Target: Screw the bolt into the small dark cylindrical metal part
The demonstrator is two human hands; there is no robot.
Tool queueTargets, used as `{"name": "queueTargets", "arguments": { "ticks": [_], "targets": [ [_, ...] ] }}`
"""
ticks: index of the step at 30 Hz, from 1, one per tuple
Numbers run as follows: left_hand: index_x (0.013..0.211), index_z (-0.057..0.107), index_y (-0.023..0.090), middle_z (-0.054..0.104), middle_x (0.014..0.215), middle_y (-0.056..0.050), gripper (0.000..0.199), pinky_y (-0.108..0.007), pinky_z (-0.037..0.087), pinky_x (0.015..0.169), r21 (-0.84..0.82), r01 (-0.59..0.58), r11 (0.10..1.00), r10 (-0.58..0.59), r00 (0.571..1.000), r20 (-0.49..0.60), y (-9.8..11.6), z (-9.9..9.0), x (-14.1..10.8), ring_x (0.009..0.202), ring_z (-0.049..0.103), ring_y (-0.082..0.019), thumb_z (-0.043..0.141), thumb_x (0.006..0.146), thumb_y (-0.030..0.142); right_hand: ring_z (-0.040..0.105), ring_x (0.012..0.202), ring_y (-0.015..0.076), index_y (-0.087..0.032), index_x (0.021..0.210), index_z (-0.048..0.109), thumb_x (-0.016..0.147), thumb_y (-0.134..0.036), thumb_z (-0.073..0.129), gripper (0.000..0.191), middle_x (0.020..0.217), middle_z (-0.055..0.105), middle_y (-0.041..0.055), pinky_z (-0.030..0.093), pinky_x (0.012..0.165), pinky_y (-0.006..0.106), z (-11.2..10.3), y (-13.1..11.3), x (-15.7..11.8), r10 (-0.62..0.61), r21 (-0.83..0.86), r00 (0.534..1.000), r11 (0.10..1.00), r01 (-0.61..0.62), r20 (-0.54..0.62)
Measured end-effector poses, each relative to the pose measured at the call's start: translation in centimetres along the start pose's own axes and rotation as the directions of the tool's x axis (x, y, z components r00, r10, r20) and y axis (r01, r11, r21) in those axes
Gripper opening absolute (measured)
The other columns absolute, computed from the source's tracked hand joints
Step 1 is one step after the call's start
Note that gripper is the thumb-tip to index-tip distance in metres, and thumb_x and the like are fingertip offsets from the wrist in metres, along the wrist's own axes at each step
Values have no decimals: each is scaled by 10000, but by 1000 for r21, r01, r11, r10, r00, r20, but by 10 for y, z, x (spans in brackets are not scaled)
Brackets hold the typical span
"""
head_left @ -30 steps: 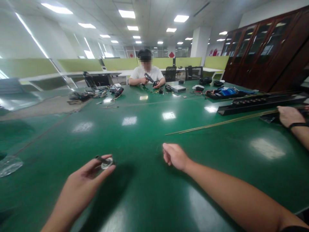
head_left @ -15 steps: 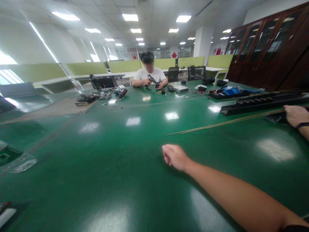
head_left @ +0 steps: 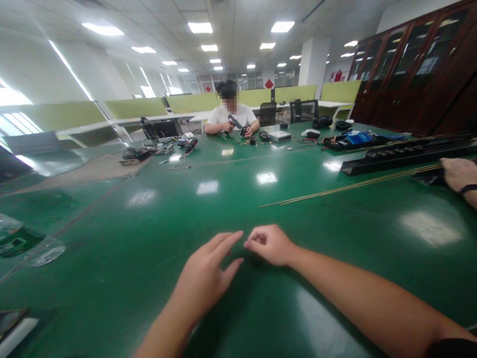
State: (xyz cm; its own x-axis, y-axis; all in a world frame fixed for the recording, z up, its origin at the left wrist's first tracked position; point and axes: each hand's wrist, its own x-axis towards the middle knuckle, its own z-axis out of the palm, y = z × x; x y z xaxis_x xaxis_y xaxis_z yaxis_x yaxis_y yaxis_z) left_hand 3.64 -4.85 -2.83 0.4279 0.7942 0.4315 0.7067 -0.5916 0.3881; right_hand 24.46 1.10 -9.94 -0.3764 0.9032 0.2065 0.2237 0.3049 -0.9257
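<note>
My left hand is over the green tabletop, thumb and fingers apart, with nothing visible in it. Its fingertips point at my right hand, a small gap away. That right hand is curled, thumb and index finger brought together in a pinch; anything between them is too small or hidden to make out. Beyond both hands lie thin brass-coloured rods, running off to the right. Their far end passes under another person's hand, which has a dark band at the wrist.
A clear bottle with a green label lies at the left. Long black channel pieces stretch along the right. Across the table a seated person holds a dark gun-shaped tool. Tools and small parts are scattered at the back left.
My left hand has come into view from below and reached up beside the right. My right hand stays in about the same place, its fingers now drawn into a pinch.
</note>
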Motion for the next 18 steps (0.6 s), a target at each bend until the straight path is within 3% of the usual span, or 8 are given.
{"name": "queueTargets", "arguments": {
  "ticks": [4, 10, 14, 18],
  "targets": [
    [1142, 671, 234, 698, 1017, -41, 318, -275, 534, 807, -28, -65, 997, 67, 995, 71, 7, 35, 25, 917, 659, -188, 617, 844, 136, 455, 552, 102, -143, 705, 661, 805, -458, 712, 334, 583, 543, -34, 327, 518, 213, -1, 2, 2, -29, 12, 999, 1000, 29, 30],
    [1050, 686, 226, 710, 968, -21, 274, -294, 538, 782, 88, -45, 995, 38, 996, 80, -6, 44, 14, 864, 673, -190, 551, 858, 85, 471, 539, 95, -139, 704, 682, 772, -478, 753, 354, 578, 564, -34, 329, 510, 209, 1, 5, 2, -19, -59, 996, 998, 24, 88],
    [1207, 633, 241, 706, 1067, -31, 307, -305, 548, 800, 188, -69, 980, 69, 998, 7, -11, 29, 6, 927, 679, -196, 494, 940, 182, 503, 557, 100, -153, 824, 729, 779, -482, 746, 332, 621, 604, -26, 368, 527, 207, 0, 1, 1, -12, -67, 986, 997, 24, 167],
    [1194, 631, 248, 702, 1071, -37, 273, -308, 553, 835, 230, 22, 973, 18, 985, -172, -28, -15, -19, 931, 683, -198, 530, 963, 351, 528, 572, 103, -165, 870, 750, 777, -501, 743, 349, 659, 640, -9, 386, 539, 209, 0, -2, 1, 12, -103, 985, 995, 6, 173]
  ]
}}
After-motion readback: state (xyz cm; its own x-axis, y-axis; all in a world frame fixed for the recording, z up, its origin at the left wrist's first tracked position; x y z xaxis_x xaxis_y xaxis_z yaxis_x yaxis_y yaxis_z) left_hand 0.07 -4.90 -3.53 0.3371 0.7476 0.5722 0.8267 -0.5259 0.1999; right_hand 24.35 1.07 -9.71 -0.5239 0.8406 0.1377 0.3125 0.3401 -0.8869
